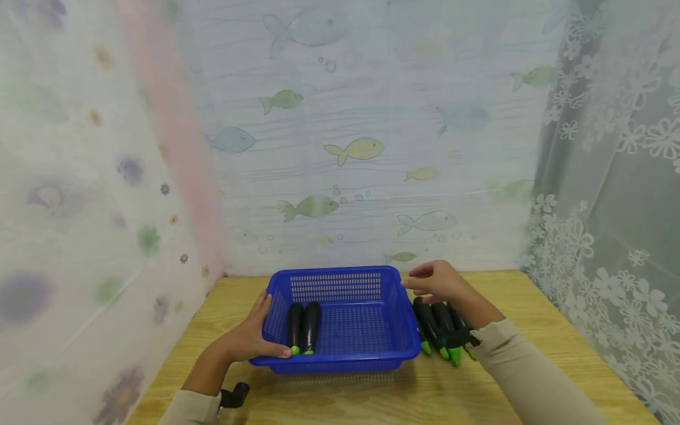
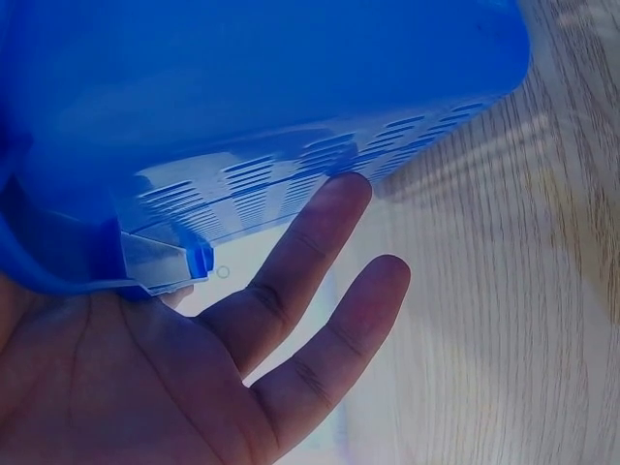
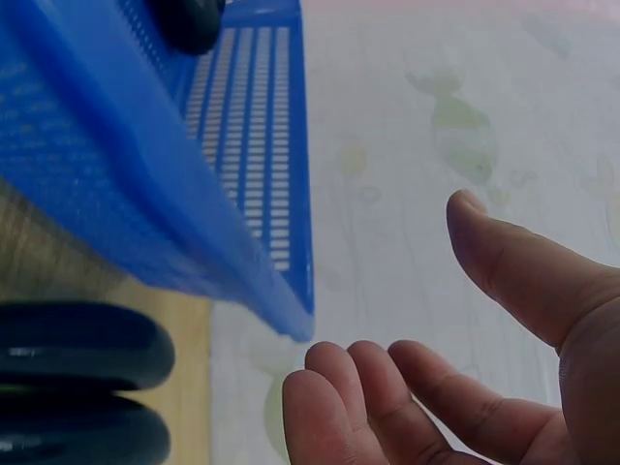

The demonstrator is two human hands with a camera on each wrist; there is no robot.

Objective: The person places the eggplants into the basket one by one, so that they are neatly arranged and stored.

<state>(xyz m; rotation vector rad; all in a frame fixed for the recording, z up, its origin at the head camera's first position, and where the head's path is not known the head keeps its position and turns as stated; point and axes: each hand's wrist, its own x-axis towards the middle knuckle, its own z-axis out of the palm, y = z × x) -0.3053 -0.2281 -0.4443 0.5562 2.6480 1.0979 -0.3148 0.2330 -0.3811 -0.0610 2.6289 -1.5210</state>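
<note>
A blue plastic basket [image 1: 340, 358] with slotted walls sits on the wooden table. Inside it, along the left wall, two dark eggplants [image 1: 310, 324] lie side by side with their green ends toward the front. My left hand [image 1: 245, 337] grips the basket's left side, thumb over the front-left rim and fingers along the outside; in the left wrist view two fingers [image 2: 334, 339] extend beneath the rim. Beside the right rim, my right hand [image 1: 443, 286] hovers with relaxed, parted fingers and holds nothing. Below it lie several more eggplants [image 1: 429, 324], partly hidden by the right wrist.
The wooden table [image 1: 340, 398] extends on both sides of the basket. A fish-patterned curtain [image 1: 361, 189] hangs behind it. Floral curtains stand along the left [image 1: 95, 236] and right [image 1: 611, 206]. A dark wrist-camera mount [image 1: 235, 395] projects from the left sleeve.
</note>
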